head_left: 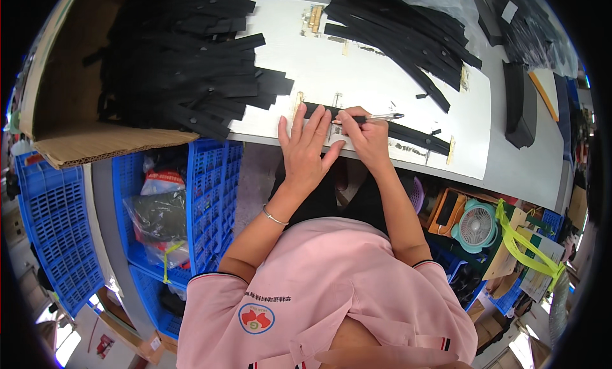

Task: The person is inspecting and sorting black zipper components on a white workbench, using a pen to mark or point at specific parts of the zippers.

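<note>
Pressing a long black strip (417, 135) flat on a white board (293, 47), directly beneath the fingertips of the left hand (306, 146) and running off to the right past the fingers of the right hand (368, 138). Holding the left fingers straight and apart, with the thumb stuck out sideways. Curling the right fingers around a black-and-silver pen (386, 117), close beside the left ones (contact between pen tip and strip: cannot tell). Ahead of the fingers and to the right, more strips (395, 37) fanned across the board; ahead and to the left, a thick heap of strips (185, 69), beside an open cardboard box (115, 147). Farther right of the fingers, a long black piece (521, 107) on the grey table (503, 168). Nearer the body than the fingers, below the table edge, blue crates (215, 203) leftward and a small turquoise fan (476, 225) rightward.
</note>
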Available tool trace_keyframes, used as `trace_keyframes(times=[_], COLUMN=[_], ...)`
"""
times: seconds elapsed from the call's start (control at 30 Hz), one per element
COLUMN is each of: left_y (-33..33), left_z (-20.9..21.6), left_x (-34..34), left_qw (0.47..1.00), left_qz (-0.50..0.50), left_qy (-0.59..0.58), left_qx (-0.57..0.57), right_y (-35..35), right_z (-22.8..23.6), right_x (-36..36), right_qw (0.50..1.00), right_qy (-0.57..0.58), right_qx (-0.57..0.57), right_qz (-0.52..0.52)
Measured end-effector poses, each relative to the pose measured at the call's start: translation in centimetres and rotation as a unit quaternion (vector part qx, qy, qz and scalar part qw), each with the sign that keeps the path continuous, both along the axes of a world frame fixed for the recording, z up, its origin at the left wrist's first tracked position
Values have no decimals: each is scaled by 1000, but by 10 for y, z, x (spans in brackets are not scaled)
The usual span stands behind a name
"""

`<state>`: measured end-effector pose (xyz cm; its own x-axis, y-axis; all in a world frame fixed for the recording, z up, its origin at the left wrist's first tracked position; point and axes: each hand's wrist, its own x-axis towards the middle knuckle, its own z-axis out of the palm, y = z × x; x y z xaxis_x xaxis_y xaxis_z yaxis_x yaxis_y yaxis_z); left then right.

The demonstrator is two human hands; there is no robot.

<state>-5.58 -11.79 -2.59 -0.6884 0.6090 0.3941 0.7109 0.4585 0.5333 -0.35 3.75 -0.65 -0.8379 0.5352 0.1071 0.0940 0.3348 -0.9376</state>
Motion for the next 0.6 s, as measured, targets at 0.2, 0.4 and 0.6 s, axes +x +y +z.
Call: trace_keyframes(times=[0.2, 0.4, 0.6], left_y=[2, -1, 2], left_z=[1, 1, 2], left_x=[1, 1, 1], left_qw=[1000, 1000, 999], left_qz=[0, 0, -8], left_qy=[3, 9, 22], left_qx=[-7, -21, -29], right_y=[3, 27, 55], right_z=[4, 17, 4], right_x=[5, 46, 67], right_qw=[999, 990, 983], right_qy=[15, 44, 31], right_qx=[-21, -57, 17], right_qz=[20, -122, -178])
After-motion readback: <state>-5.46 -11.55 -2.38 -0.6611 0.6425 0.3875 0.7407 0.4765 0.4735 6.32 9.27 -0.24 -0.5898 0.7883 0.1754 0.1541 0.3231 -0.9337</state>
